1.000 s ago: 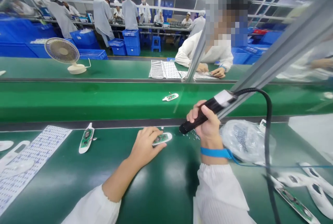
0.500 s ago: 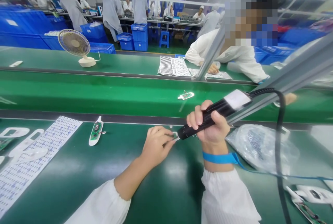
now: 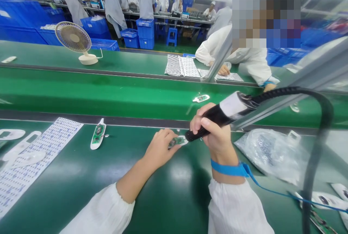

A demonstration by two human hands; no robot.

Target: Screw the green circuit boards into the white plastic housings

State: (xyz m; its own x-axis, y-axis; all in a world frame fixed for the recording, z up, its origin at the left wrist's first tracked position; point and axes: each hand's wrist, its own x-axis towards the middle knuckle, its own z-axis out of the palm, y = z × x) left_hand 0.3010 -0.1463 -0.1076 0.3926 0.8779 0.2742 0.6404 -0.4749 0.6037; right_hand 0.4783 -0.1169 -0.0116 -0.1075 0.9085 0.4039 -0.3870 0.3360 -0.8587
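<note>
- Moved since the earlier frame: the black electric screwdriver (image 3: 217,119) now stands steeper in the right hand (image 3: 216,134), and its cord (image 3: 318,136) has swung further out in a wide loop.
- Background: blue crates (image 3: 145,34) are stacked on the floor beyond the line, where workers in white coats stand at a far bench.
- Counter and belt: the dark green counter (image 3: 67,194) lies nearest, with a brighter green belt (image 3: 81,92) beyond it. A desk fan (image 3: 73,38) stands further off, and across the belt a co-worker's white sleeve (image 3: 244,61) rests over printed sheets.
- Right side: a clear plastic bag (image 3: 272,154) lies on the counter beside the right wrist, which wears a blue strap (image 3: 228,169).
- Left side: a printed label sheet (image 3: 35,161) lies flat on the counter.
- Hands: the right hand is closed around the screwdriver's grip, and the left hand (image 3: 160,147) is curled narrowly over the work.
- Work piece: a white plastic shell (image 3: 183,140) carrying a green circuit board (image 3: 176,141) lies on the counter under the left fingers, just beside the screwdriver's tip.
- Handling (judged): it looks light and stiff, but the board may be fragile and the smooth shell may slip. The shell's edges look the safest hold.
</note>
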